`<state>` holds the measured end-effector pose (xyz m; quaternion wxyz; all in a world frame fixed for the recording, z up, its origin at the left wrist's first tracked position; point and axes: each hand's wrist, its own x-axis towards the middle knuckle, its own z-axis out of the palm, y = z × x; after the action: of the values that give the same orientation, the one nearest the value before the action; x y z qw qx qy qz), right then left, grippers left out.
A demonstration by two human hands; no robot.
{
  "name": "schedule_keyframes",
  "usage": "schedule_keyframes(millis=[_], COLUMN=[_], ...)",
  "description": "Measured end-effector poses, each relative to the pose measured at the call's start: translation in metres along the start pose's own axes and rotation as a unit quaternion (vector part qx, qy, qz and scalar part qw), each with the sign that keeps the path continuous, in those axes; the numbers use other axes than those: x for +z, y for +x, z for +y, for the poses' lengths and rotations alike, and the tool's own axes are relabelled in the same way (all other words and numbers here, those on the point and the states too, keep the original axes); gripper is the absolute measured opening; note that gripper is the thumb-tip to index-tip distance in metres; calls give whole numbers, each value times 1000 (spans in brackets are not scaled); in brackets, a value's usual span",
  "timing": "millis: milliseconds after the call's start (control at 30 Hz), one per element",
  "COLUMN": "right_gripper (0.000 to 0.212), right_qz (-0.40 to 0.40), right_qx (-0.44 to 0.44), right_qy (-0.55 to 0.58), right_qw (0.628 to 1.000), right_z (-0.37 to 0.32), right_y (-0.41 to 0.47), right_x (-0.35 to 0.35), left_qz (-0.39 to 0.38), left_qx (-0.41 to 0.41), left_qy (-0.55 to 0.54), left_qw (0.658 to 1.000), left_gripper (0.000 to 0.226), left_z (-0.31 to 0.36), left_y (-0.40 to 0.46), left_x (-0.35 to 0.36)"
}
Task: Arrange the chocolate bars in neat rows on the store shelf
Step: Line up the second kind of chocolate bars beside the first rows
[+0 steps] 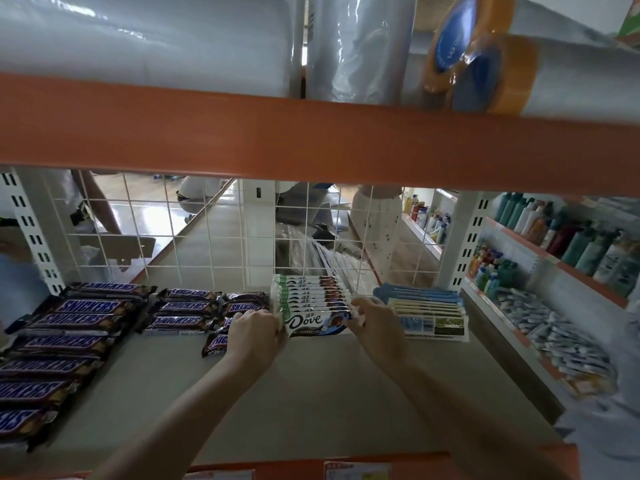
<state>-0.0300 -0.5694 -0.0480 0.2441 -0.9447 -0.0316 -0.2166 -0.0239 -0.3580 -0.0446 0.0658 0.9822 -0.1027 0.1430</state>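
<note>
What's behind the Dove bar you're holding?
A row of more Dove bars, standing back toward the white wire grid. Only their top edges show; the front Dove bar hides the rest.

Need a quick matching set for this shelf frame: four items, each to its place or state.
Items:
1. front Dove bar
2. Snickers bars
3. tape rolls
4. blue-edged packs

Places or states:
A. on the upper shelf, above the orange beam
B. held at both ends by the left hand and right hand
C. standing in a row right of the Dove row
D. lying flat at the shelf's left side

Pairs: 1-B, 2-D, 3-A, 4-C
</note>
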Motion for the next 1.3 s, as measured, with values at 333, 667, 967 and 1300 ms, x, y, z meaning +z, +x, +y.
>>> schedule_keyframes(millis=[333, 667, 967, 1300], right_gripper=[19, 34, 53, 59], right_qz=[-18, 0, -46, -68], right_qx=[-43, -56, 19, 84], right_qy=[-46, -33, -117, -172], right_qw=[998, 998, 992, 979], right_z=[-2, 2, 33, 81], right_y=[0, -20, -52, -88], right_x=[-3, -31, -70, -116], left_qz=[-4, 24, -21, -60], left_qx=[-3, 80, 162, 195], left_qy=[77, 6, -27, -61], left_qw=[997, 997, 986, 977], left_gripper=[40, 32, 52, 51], left_z=[8, 47, 119, 170], left_y=[-2, -12, -18, -29], left_x=[-6, -16, -13, -4])
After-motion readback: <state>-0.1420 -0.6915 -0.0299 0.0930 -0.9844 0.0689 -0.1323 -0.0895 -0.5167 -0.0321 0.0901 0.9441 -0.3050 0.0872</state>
